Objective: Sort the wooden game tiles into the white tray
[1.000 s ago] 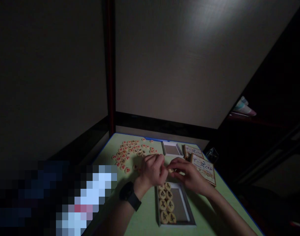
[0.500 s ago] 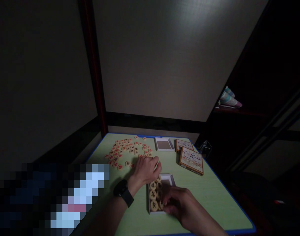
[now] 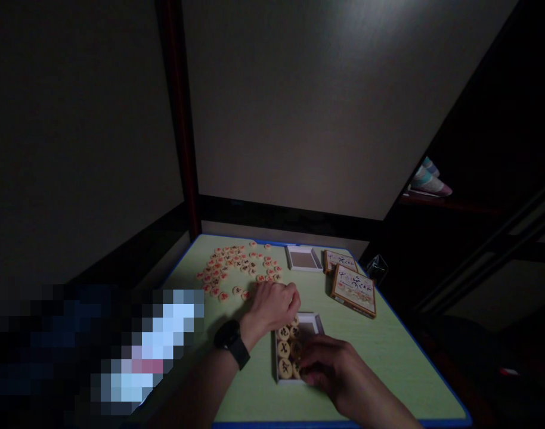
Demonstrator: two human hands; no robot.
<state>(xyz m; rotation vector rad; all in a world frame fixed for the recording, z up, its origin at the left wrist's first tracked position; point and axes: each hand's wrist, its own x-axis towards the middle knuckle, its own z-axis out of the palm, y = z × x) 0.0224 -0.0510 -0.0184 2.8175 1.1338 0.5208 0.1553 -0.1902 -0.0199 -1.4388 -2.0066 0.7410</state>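
Note:
In the head view, an open white box [image 3: 276, 363] lies on the green table, with round wooden Chinese chess pieces [image 3: 285, 367] set in two columns along its left side. The right part of the box's inside is bare where it shows. My right hand [image 3: 333, 366] reaches over the box's near right, its thumb and fingers closed at a Chinese chess piece [image 3: 296, 369] in the second column. Beyond the box's far left corner is my left hand [image 3: 273, 305], fingers curled in; whatever they hold is hidden. A dark watch sits on that wrist.
Many loose pieces [image 3: 223, 268] with red or black characters are spread over the table's far left. Another open box [image 3: 303, 258] rests at the far edge. Two printed box lids [image 3: 353, 289] overlap at the right. The green table [image 3: 389, 369] has a blue rim, with a wall behind.
The whole view has shifted slightly, so things appear a little farther right and higher. Both hands stay at nearly the same places around the box.

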